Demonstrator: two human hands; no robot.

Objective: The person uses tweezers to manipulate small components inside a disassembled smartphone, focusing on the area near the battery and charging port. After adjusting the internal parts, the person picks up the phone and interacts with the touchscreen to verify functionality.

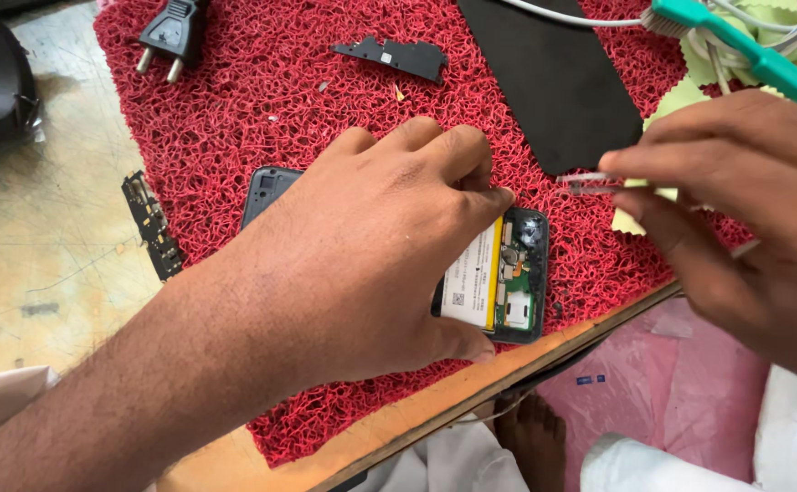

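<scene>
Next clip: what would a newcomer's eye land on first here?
First, the left hand pressed flat over an opened phone, its white battery and green circuit board exposed, lying on a red mesh mat at mid-frame. At the right, the right hand pinches a thin metal tool just above the phone. A black plug lies at the mat's top left, and a loose circuit strip on the table to its left.

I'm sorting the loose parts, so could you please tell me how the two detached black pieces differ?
The black plastic cover piece lies on the red mesh mat; the small circuit board strip lies off it, on the worn tabletop. The cover looks plain and broad, lying crosswise; the strip looks narrow, studded with components, lying lengthwise. Neither hand touches either.
</scene>
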